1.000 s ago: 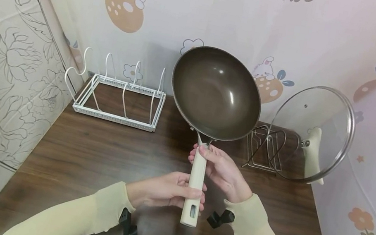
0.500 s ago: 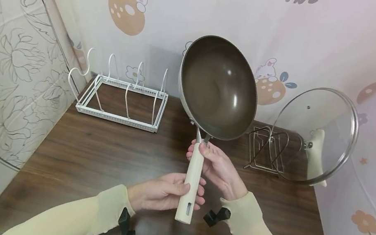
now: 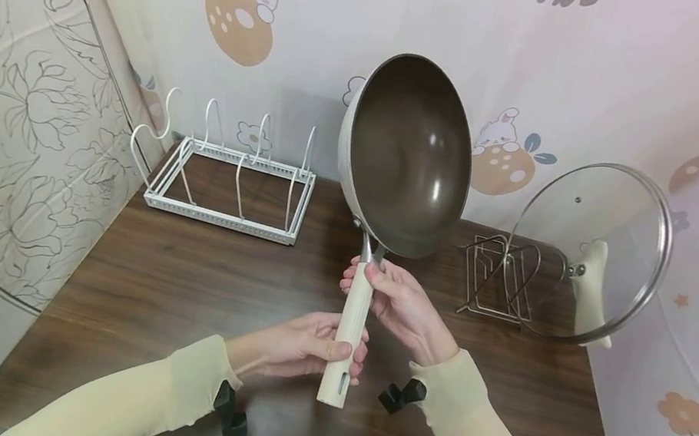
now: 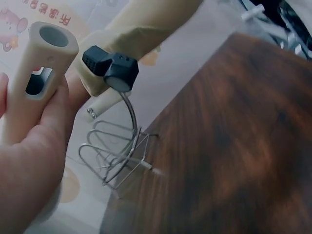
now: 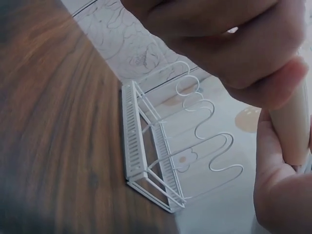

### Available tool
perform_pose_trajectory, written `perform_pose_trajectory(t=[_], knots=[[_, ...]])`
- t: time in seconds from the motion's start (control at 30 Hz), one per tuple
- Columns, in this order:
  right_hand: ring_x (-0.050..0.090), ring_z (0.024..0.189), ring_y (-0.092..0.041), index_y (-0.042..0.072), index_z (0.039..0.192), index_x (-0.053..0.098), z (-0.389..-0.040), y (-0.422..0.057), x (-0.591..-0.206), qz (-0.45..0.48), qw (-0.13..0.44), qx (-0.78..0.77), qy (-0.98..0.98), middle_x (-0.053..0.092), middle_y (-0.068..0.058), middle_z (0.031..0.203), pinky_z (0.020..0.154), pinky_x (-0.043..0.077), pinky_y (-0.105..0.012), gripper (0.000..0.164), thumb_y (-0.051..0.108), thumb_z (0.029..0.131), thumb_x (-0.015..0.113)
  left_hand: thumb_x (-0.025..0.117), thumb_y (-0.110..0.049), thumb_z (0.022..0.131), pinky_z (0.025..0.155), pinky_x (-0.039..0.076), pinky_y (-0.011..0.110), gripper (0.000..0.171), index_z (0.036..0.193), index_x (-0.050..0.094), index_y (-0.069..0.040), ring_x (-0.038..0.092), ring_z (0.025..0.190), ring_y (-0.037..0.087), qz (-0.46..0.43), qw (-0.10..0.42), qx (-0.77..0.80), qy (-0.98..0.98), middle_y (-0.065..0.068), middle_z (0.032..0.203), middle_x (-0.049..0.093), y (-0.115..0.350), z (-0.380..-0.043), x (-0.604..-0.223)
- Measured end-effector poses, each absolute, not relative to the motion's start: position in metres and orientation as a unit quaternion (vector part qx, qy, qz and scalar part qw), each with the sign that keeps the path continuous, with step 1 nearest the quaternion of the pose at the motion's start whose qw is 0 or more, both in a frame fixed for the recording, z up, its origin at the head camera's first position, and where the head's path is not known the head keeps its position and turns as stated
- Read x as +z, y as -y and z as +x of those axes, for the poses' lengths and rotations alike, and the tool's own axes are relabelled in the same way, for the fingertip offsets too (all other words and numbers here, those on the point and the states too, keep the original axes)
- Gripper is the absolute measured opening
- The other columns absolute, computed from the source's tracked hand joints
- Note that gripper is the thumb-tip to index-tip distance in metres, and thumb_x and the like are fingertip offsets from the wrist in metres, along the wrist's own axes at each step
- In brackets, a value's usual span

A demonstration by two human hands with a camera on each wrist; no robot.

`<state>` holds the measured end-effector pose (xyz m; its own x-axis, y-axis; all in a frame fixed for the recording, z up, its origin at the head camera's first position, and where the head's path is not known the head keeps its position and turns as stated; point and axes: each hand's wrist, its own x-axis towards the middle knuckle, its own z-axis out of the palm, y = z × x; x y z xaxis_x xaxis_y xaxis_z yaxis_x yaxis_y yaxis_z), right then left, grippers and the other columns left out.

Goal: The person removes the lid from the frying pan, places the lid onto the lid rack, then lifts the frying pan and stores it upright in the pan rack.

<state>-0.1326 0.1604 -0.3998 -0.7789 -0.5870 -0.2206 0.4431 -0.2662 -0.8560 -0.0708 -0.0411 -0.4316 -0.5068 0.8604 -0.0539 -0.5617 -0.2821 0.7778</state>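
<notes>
In the head view, a deep frying pan [image 3: 412, 159] is held up over the wooden table, tilted with its brown inside facing me. Its pale outer wall shows along the left side. My right hand [image 3: 406, 310] grips the cream handle [image 3: 354, 312] close to the metal bracket, thumb lying on top. Lower down, my left hand [image 3: 299, 345] holds the same handle near its slotted end, fingers round the far side. That slot and the hollow handle end [image 4: 48, 53] show large in the left wrist view. The pan's bowl is out of sight in both wrist views.
A white rack [image 3: 223, 219] with wire dividers stands at the table's back left. At the back right, a wire stand [image 3: 491, 309] holds a glass lid [image 3: 653, 264] with a cream handle upright. A patterned curtain [image 3: 387, 6] hangs behind the wooden table [image 3: 181, 297].
The pan has risen slightly and turned, so its bowl looks narrower and more of its outer left wall shows. Its handle end has swung left, both hands still holding it.
</notes>
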Motion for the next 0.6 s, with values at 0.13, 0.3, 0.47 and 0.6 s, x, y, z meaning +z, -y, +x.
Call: perform_pose_trajectory(t=[0.13,0.3,0.47,0.6], knots=[[0.074,0.094,-0.012,0.002,0.123,0.055,-0.134,-0.154,-0.392,-0.053,0.313,-0.756,-0.572,0.073,-0.003,0.103,0.091,0.061,-0.027,0.021,0.015,0.108,0.051,0.066,-0.02,0.101,0.096,0.061,0.036,0.03,0.122,0.05,-0.005,0.071,0.098,0.012,0.187,0.438,0.765,-0.433,-0.003,0.102,0.069,0.044,-0.071,-0.43],[0.075,0.09,-0.015,-0.001,0.122,0.058,-0.137,-0.14,-0.383,-0.012,0.297,-0.718,-0.629,0.074,-0.005,0.099,0.09,0.063,-0.032,0.027,0.014,0.101,0.063,0.067,-0.015,0.1,0.094,0.062,0.038,0.034,0.125,0.05,0.001,0.073,0.094,0.011,0.172,0.399,0.757,-0.488,-0.003,0.101,0.07,0.049,-0.071,-0.426],[0.075,0.086,-0.016,-0.001,0.114,0.061,-0.141,-0.127,-0.378,0.0,0.283,-0.695,-0.661,0.073,-0.004,0.092,0.086,0.064,-0.034,0.022,0.014,0.099,0.067,0.066,-0.009,0.099,0.087,0.062,0.029,0.033,0.121,0.05,0.009,0.073,0.089,0.01,0.181,0.351,0.742,-0.542,-0.003,0.096,0.07,0.054,-0.07,-0.423],[0.075,0.086,-0.016,-0.001,0.111,0.061,-0.143,-0.119,-0.372,-0.019,0.285,-0.695,-0.66,0.073,-0.004,0.091,0.088,0.064,-0.035,0.018,0.011,0.099,0.065,0.067,-0.007,0.098,0.085,0.062,0.027,0.029,0.117,0.054,0.009,0.073,0.087,0.011,0.186,0.321,0.724,-0.581,0.0,0.093,0.072,0.061,-0.069,-0.418]])
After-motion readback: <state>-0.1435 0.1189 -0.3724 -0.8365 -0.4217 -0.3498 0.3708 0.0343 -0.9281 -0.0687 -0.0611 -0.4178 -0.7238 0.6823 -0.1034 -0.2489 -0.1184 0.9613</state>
